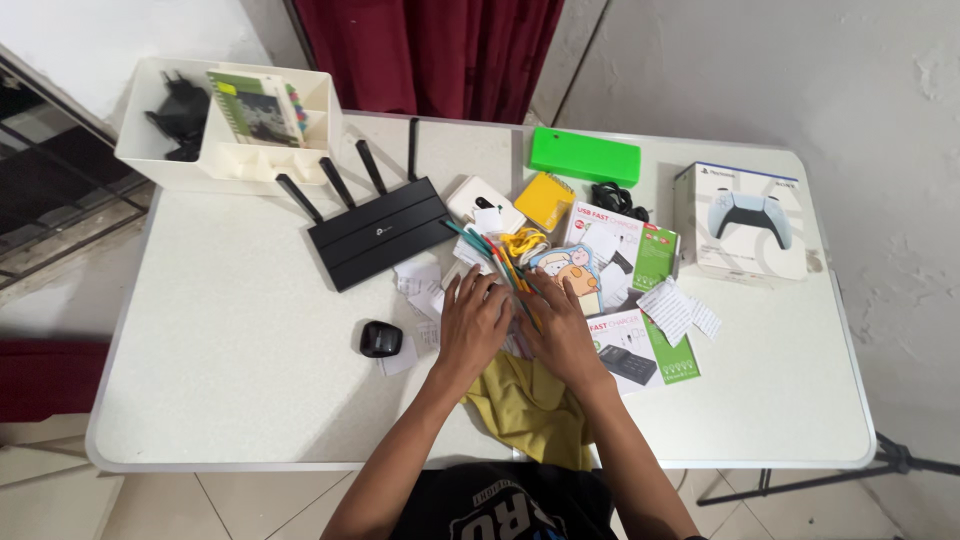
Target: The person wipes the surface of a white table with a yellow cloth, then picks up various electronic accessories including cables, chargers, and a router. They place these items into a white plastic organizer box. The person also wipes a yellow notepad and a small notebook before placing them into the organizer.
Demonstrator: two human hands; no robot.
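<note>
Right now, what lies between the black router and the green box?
In the head view, a white case and a yellow notepad lie between the router and green box.

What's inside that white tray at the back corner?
The white tray holds a black plug adapter and an upright green-and-white booklet. Whatever lies beneath them is hidden.

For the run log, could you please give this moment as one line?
left hand: flat on loose paper slips | right hand: flat on clutter beside yellow cloth | black four-antenna router: untouched | white folding table
</note>
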